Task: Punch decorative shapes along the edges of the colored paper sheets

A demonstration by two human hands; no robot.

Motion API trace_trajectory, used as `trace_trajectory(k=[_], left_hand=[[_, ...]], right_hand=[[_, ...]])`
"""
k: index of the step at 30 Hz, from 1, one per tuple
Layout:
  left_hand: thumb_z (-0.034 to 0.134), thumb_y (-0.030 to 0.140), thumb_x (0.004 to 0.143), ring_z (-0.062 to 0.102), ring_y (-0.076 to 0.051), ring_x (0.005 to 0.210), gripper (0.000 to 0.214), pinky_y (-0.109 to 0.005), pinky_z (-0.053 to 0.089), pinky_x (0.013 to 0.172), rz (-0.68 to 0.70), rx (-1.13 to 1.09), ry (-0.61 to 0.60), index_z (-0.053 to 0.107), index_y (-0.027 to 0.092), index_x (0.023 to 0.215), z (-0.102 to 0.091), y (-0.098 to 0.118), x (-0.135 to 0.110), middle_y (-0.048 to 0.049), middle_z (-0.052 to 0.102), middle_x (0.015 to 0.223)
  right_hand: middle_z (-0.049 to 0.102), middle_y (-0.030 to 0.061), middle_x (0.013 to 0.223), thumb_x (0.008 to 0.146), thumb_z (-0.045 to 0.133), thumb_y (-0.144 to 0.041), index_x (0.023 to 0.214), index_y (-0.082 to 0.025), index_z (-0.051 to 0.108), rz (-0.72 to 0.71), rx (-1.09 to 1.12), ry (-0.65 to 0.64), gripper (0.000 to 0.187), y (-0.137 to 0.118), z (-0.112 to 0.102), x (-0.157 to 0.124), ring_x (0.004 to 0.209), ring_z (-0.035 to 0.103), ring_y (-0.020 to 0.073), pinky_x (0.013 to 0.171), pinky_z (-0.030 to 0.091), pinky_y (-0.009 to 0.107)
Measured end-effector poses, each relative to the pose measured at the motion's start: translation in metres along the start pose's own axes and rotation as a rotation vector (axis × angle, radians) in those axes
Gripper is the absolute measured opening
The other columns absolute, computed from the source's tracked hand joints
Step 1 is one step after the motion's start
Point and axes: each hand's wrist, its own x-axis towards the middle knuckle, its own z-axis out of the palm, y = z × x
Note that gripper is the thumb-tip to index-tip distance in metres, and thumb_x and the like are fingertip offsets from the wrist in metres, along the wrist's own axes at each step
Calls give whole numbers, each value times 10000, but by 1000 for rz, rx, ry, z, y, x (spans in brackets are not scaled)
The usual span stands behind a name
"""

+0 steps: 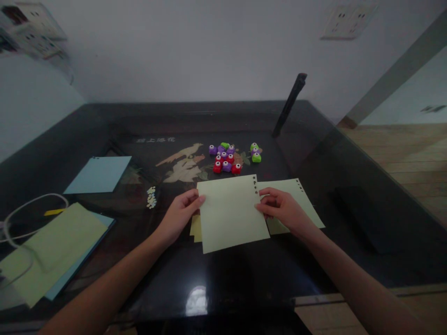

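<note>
A pale yellow sheet of paper (pixel 232 216) is held up over the table, with several small punched shapes along its upper right edge. My left hand (pixel 183 207) pinches its left edge between thumb and fingers. On the opposite side, my right hand (pixel 281 209) grips the right edge, just below the punched holes. A second pale sheet (pixel 309 204), also punched near its top right corner, lies partly beneath my right hand. Yellowish paper (pixel 196 229) peeks out under the held sheet at left. Beyond the sheet sits a cluster of red, purple and green craft punches (pixel 226 158).
Three more craft punches (pixel 256 152) stand right of the cluster. Small paper cut-outs (pixel 151 197) lie left of my left hand. A blue sheet (pixel 99 174), stacked papers (pixel 56 251) and a white cable (pixel 35 197) occupy the left side. A black post (pixel 289 104) rises at the back right.
</note>
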Motion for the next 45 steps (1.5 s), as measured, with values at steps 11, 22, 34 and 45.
trace_trajectory(k=[11,22,34,45], left_hand=[[673,225,758,625,-148,642,403,-215,500,524,245,150,-76,544,181,1137,30,56,22,2,637,737],[611,90,761,590,-127,574,291,-239,511,525,378,429,-375,606,136,1048,121,41,97,29,569,637],[623,133,773,601,-164,688,260,-288,481,667,507,858,-347,625,178,1029,121,5,106,5,620,733],[611,227,802,574,-238,920,259,-365,477,800,624,1151,-313,608,184,1057,119,7,102,-56,618,969]], right_hand=[[570,-44,564,655,724,-337,862,-191,613,-121,-51,184,276,-19,-32,-12,432,455,85,413,338,234],[579,-19,627,651,725,-400,1041,-170,632,12,-64,489,462,11,-113,-38,498,474,105,444,322,220],[619,18,663,737,615,-369,1042,-159,629,22,-409,421,370,30,-117,-33,566,545,158,511,382,262],[589,18,651,745,574,-344,1027,-157,638,36,-586,457,344,35,-109,-29,561,532,166,533,396,292]])
